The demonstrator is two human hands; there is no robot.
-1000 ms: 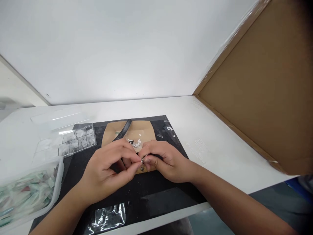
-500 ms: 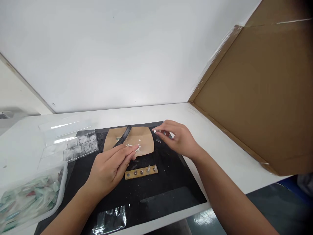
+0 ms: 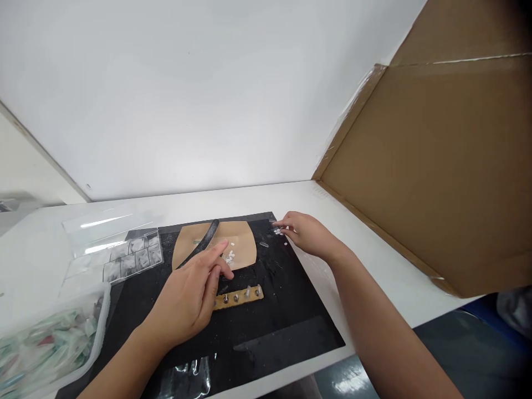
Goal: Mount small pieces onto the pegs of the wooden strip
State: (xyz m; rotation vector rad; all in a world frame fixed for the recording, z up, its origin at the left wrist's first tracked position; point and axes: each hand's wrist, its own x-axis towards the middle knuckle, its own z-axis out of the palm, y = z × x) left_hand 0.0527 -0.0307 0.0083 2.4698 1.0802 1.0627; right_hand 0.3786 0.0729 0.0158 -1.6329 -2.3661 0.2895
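Observation:
My left hand (image 3: 187, 291) is open above the near edge of a tan curved sheet (image 3: 245, 233), its index finger stretched forward and thumb apart. Small white flat pieces (image 3: 229, 256) lie on that sheet by the fingertips. A dark curved nail file (image 3: 206, 237) rests across its left part. At the black mat's far right edge, my right hand (image 3: 305, 235) reaches down with finger and thumb apart over more white bits (image 3: 277, 231). Below the sheet is a yellow strip (image 3: 242, 297) bearing several small metal studs and clear upright pieces, its left end hidden by my left hand.
A clear compartment box (image 3: 132, 257) with its lid raised stands at left. Nearer is a translucent tub (image 3: 106, 316) of small packets. The black mat (image 3: 291, 310) carries loose clear bits and a plastic bag (image 3: 189, 377). A cardboard panel (image 3: 415, 177) stands on the right.
My right hand has lowered to the white bits at the mat's edge; the white piece at its fingertips no longer shows there. My left fingers have spread from a pinch. The view has shifted slightly.

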